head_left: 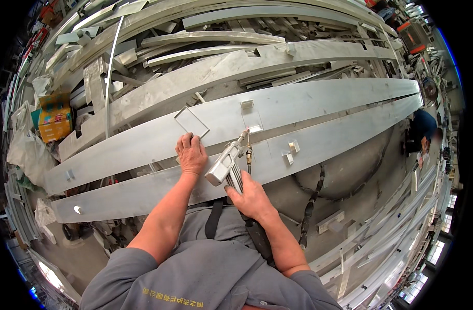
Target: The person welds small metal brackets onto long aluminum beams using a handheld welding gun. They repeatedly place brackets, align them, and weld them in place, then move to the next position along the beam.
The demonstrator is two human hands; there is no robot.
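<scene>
My right hand [254,199] is wrapped round the ribbed grip of a handheld welding gun [223,168]. The gun's nozzle meets a small bright metal tab [254,128] on the far long silver metal plate [319,95]; a tiny red spot shows there. A brass-coloured fitting [249,155] hangs beside the nozzle. My left hand [191,153] rests at that plate's near edge with its fingers curled down. What lies under the fingertips is hidden. Just beyond them is a thin rectangular outline [191,122] on the plate. Another small bracket [247,104] stands farther up.
A second long plate [345,129] lies nearer me, bearing small metal blocks [294,146]. Dark hose [313,199] trails over the floor on the right. Metal offcuts [216,39] pile up behind. A yellow box [55,118] sits at left; a person [422,132] crouches at right.
</scene>
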